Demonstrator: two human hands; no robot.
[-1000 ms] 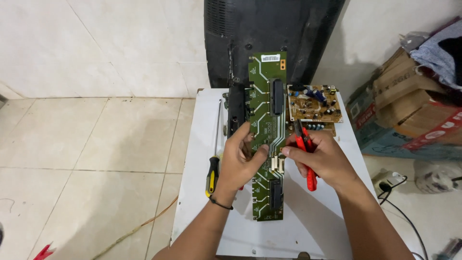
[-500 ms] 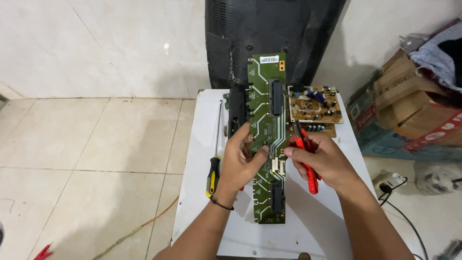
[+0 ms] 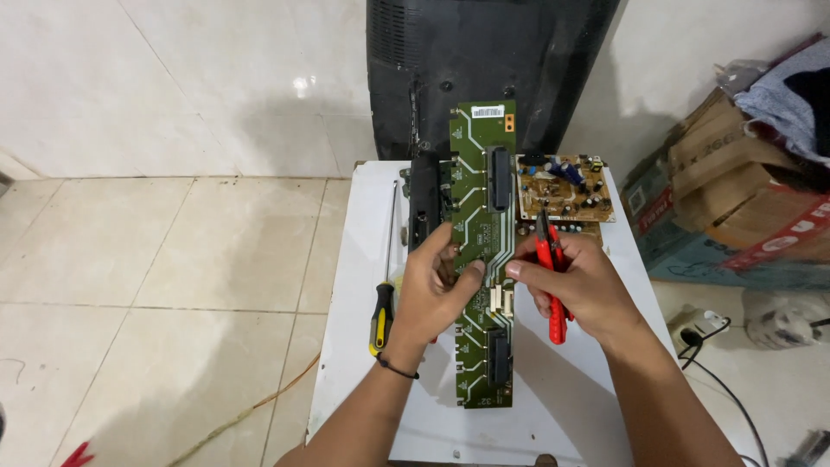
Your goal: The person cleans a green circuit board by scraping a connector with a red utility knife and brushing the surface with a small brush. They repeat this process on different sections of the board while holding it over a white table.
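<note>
The left hand (image 3: 432,294) is clenching the left edge of one long green circuit board (image 3: 484,216), thumb pressing on its face near the middle. The board is lying lengthwise on the white table (image 3: 363,346), its far end reaching toward the black television casing (image 3: 484,60) that is standing against the wall. The right hand (image 3: 579,290) is touching the board's right edge with its index fingertip while its grip is grasping one pair of red-handled pliers (image 3: 552,281), whose nose is pointing away from the person. Two circuit boards are showing in all: the green one and a smaller tan circuit board (image 3: 566,186) covered in components, sitting just beside it on the right. One black narrow part (image 3: 425,203) is lying along the green board's left side. One screwdriver (image 3: 385,285) with a yellow and black handle is resting near the table's left edge. Cardboard boxes (image 3: 735,190) are stacking up on the floor to the right.
</note>
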